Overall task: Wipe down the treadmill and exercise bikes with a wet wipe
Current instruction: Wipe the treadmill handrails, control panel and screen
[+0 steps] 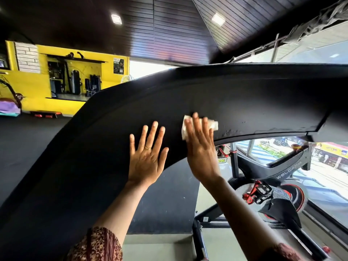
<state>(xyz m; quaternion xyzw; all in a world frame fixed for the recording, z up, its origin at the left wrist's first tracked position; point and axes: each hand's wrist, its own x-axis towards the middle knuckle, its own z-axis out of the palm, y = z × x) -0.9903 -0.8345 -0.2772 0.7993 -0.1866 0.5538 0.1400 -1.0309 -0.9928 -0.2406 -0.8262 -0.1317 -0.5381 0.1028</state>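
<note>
Right hand (200,147) lies flat, fingers straight and close together, pressing a white wet wipe (213,125) against a broad, curved black panel (244,95), just above the panel's arched lower edge. Most of the wipe is hidden under the fingers; only a corner at the left and a crumpled end at the right show. The left hand (146,157) rests just beside it on the same panel, palm down, fingers spread and holding nothing, with a ring (147,147) on one finger. The panel runs out of view at the right and lower left, so which machine it belongs to cannot be told. Pale scuffs (231,131) mark its surface just right of the wipe. Under the arch stands an exercise bike (278,178), its top hidden behind the panel, its frame lettering hard to read, a red pedal (258,193) showing. A patterned sleeve (96,245) is cut off at the bottom edge. Far left, a yellow wall (33,85) with dim equipment.
</note>
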